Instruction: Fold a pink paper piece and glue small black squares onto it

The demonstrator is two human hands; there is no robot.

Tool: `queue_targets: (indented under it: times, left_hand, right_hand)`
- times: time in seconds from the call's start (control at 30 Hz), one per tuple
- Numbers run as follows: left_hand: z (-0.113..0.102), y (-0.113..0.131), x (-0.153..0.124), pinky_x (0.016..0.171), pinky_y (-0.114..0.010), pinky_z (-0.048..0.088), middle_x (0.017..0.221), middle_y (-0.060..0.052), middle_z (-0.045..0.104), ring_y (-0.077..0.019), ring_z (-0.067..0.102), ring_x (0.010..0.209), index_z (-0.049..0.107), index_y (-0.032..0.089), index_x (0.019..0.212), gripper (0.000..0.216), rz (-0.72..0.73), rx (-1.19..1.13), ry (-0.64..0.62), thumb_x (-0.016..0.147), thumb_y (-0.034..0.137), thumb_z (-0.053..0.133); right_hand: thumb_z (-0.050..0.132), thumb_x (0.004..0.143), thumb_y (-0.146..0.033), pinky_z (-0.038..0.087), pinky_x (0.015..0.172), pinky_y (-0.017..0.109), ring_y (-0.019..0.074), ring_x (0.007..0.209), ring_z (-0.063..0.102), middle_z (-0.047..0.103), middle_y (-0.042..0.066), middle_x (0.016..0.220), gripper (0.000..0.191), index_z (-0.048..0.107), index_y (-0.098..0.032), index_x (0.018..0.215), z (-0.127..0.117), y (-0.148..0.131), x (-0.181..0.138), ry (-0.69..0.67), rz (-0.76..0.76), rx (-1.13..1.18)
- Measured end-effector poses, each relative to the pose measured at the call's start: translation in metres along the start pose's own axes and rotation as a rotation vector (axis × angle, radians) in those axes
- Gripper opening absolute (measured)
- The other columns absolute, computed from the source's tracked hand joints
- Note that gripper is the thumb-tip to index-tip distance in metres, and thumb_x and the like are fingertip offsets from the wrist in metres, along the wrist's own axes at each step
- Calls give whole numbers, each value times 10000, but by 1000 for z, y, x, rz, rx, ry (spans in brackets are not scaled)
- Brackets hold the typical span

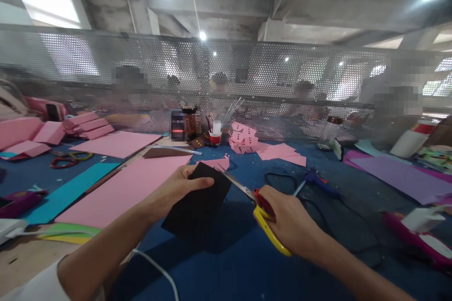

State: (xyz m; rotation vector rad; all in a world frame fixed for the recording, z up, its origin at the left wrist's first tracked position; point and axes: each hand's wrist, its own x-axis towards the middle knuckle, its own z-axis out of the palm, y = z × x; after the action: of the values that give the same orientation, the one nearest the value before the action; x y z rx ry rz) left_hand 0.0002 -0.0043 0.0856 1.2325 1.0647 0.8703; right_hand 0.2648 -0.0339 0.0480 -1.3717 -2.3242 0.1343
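My left hand (183,188) pinches a sheet of black paper (201,202) near its upper left edge, the thumb flat on its face. In my right hand (286,211) is a pair of scissors (268,233) with yellow and red handles. The blades point up and left and lie at the paper's upper right edge; whether they are cutting into it I cannot tell. Behind the black paper, a small pink paper piece (217,163) rests on the blue table (226,273).
Large pink sheets (123,188) and a teal strip (81,188) lie at left. A blue glue gun (319,182) with its cord is at right, before purple sheets (395,176). Folded pink paper pieces (243,138) and a red-and-white cup (215,136) stand by the perforated screen (254,70).
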Motion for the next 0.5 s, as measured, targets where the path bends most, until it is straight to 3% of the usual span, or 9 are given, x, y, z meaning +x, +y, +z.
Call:
queue_targets:
  times: [0.17,0.5]
  left_hand:
    - [-8,5,1,652,-277,548,780,-48,749,-205,700,702,697,161,866,267,34,-8,26,663,318,769]
    - [-20,-4,13,585,-260,542,776,-60,756,-209,699,668,709,161,940,371,24,-28,52,607,291,806]
  right_hand:
    - [517,816,-266,185,504,240,105,519,447,572,-14,792,65,482,-224,851,0,1,0,-14,16,-77]
    - [494,836,-307,158,521,254,123,537,452,574,-10,782,87,472,-225,817,4,3,-1,2,35,-130]
